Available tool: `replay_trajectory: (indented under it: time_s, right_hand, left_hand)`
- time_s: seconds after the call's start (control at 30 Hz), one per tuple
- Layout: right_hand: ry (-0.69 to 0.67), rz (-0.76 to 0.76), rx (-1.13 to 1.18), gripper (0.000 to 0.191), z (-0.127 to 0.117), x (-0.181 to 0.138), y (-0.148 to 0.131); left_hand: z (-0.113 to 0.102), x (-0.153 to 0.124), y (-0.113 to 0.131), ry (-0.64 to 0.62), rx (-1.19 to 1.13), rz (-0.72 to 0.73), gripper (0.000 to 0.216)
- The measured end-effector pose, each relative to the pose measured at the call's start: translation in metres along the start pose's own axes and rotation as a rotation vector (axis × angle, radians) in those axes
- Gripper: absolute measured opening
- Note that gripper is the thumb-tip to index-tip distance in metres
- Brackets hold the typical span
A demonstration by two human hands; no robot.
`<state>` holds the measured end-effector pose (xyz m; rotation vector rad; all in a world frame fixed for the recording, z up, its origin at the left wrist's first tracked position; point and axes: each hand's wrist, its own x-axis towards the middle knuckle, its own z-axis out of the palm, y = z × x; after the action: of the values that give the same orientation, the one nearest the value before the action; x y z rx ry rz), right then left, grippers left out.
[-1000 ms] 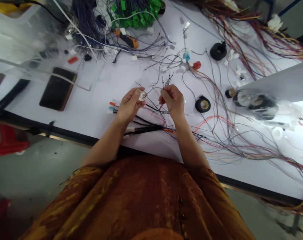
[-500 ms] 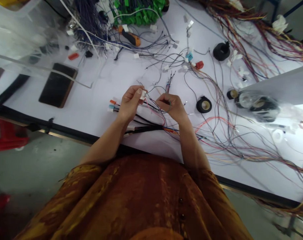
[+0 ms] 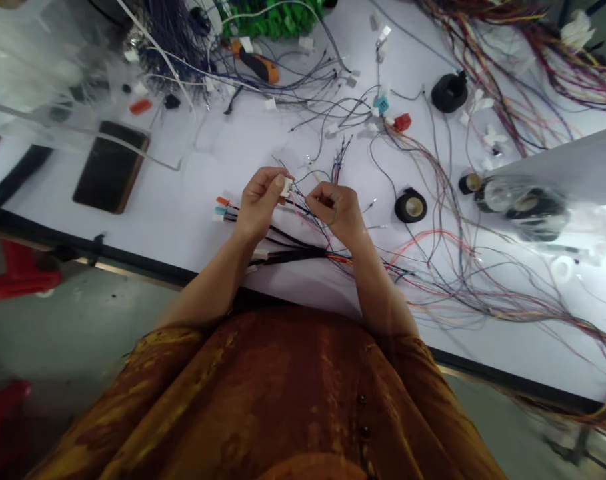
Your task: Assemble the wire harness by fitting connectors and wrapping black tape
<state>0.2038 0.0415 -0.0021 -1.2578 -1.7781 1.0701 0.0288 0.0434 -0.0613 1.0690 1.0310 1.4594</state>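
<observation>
White tabletop [image 3: 210, 150], strewn with loose wires, lies under both hands. Between the thumb and fingers of the left hand [image 3: 259, 203] a small white connector [image 3: 287, 188] is grasped, its wired side turned right, toward the other hand. Just across a narrow gap, the right hand [image 3: 337, 208] is pinched at the fingertips, seemingly on a thin dark wire [image 3: 300, 195]; the fingers hide how much of it they hold. That wire's long axis runs roughly sideways, from the right fingertips to the connector, which lies left of them and slightly farther from the body. Whether its tip is seated cannot be made out. A pink wire [image 3: 299, 212] drops from the connector toward the black sleeving [image 3: 295, 255], nearer the body. Farther out, a tape roll [image 3: 411, 206] lies right of the right hand, and a phone [image 3: 111, 167] well left of the left.
</observation>
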Motion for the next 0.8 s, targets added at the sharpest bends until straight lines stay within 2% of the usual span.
replay_trajectory:
  time_s: [0.17,0.37,0.57,0.8]
  right_hand:
    - [-0.002,0.026,0.048,0.017,0.001,0.003,-0.005]
    - [-0.008,0.022,0.13,0.019,0.005,0.004,-0.003]
    - [0.073,-0.133,-0.181,0.02,0.011,-0.001,0.001]
    - [0.093,-0.152,-0.533,0.02,0.015,-0.008,-0.007]
  left_hand:
    - [0.0,-0.001,0.002,-0.009,0.017,0.013,0.031]
    - [0.003,-0.002,0.006,0.013,-0.031,-0.073,0.024]
    - [0.007,-0.003,0.014,0.085,-0.058,-0.186,0.016]
    - [0.006,-0.003,0.017,0.098,-0.047,-0.227,0.016]
